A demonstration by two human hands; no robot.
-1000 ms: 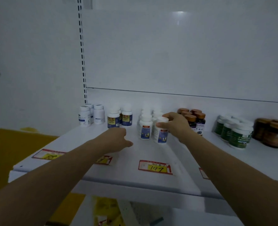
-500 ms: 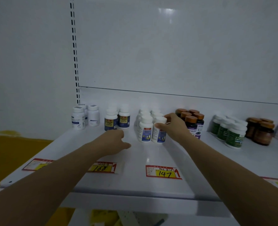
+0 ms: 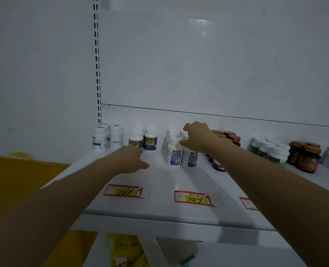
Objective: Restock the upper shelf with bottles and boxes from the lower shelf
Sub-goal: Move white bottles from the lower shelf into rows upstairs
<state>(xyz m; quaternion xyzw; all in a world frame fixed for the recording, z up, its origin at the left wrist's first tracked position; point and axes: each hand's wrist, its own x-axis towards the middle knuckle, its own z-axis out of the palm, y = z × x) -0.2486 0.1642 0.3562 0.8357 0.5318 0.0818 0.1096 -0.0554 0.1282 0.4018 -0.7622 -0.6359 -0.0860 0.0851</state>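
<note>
Where the white metal shelf [image 3: 159, 182] meets its white back panel [image 3: 217, 64], small bottles stand in clusters along the back edge, with a slotted upright [image 3: 97, 64] rising from the back left corner and yellow flooring [image 3: 15, 180] beyond the left edge. Three white bottles with pale labels [image 3: 100, 140] fill that corner. Just to their right stand at least two white bottles with yellow-and-blue labels [image 3: 150, 141]. Next comes a group of white bottles with blue labels, two in the front row and more behind that I cannot count. Four brown caps show on the dark bottles [image 3: 235, 138]; then at least three green-labelled bottles [image 3: 275, 157] and three amber jars [image 3: 308, 160].

The right hand [image 3: 200, 137] arches over the front-right blue-labelled bottle [image 3: 189, 158], thumb and curled fingers gripping its cap. The left hand [image 3: 129, 160] rests on the shelf, fingers loosely curled round nothing, thumb pointing right, just beside the yellow-and-blue pair.

Three red-and-yellow price tags [image 3: 193, 198] lie near the front edge, one half under the right forearm. Between tags and bottles the shelf is bare.
</note>
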